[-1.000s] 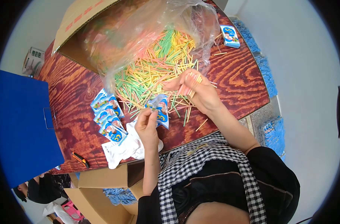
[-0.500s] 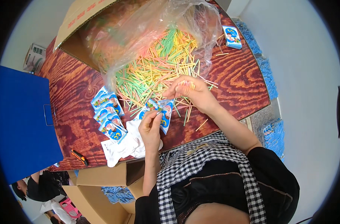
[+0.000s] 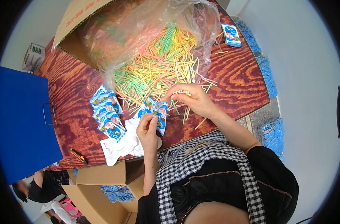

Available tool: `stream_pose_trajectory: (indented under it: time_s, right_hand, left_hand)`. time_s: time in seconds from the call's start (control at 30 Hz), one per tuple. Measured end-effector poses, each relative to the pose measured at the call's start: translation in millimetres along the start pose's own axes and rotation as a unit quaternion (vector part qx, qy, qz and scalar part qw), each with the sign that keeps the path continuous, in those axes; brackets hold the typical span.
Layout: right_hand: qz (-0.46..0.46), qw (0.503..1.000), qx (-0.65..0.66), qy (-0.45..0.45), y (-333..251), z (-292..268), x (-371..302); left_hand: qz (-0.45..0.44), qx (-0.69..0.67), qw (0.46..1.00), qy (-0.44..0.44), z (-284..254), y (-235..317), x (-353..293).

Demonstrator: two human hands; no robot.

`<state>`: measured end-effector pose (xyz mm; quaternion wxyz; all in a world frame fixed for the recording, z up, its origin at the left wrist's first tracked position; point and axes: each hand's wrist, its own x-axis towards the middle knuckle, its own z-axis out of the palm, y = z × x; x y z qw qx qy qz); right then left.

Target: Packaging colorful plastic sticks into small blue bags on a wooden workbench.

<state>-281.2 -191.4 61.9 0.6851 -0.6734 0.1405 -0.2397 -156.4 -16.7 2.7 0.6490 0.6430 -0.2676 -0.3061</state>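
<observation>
A small blue-and-white packet (image 3: 161, 116) is pinched upright in my left hand (image 3: 147, 134), over the near edge of the table. My right hand (image 3: 201, 102) is closed around a bundle of thin pastel sticks (image 3: 183, 92), whose ends show between thumb and fingers. Its index fingertip is at the packet's upper edge, and I cannot tell whether it reaches inside. Just beyond both hands spreads a heap of loose yellow, green and pink sticks (image 3: 159, 69). Another such packet (image 3: 144, 107) lies behind the held one, partly covered. White cloth (image 3: 121, 143), possibly gloves, rests beside my left hand.
Clear plastic (image 3: 121, 44) drapes from a tipped cardboard box (image 3: 78, 26). Several packets (image 3: 108, 112) overlap at left, near a utility knife (image 3: 79, 156). A packet stack (image 3: 232, 36) stands far right. An open carton (image 3: 99, 194) holds blue packets below the table's edge.
Both hands have shifted slightly left with the packet. My right hand has dipped and turned, bringing the sticks' ends lower and its index finger against the packet's top.
</observation>
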Motion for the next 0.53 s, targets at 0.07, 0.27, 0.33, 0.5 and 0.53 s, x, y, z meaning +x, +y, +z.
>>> stream_pose_trajectory:
  time_s: [0.07,0.27,0.33,0.5,0.53]
  right_hand:
    - [-0.026,0.999,-0.026,-0.006,2,0,0]
    - [0.013,0.993,0.098,0.062,7,6,1]
    - [0.036,0.991,0.113,0.056,15,1,7]
    - [0.057,0.982,0.143,0.108,45,-12,23]
    - [0.047,0.986,0.125,0.103,48,-14,25]
  left_hand:
    - [-0.031,-0.015,0.999,0.016,-2,-4,-1]
    - [-0.015,-0.032,0.999,0.017,-1,-2,-1]
    - [-0.019,-0.039,0.999,0.018,-2,-6,-1]
    - [-0.056,-0.061,0.996,0.017,2,-4,0]
    - [-0.055,-0.07,0.996,0.021,0,-5,-1]
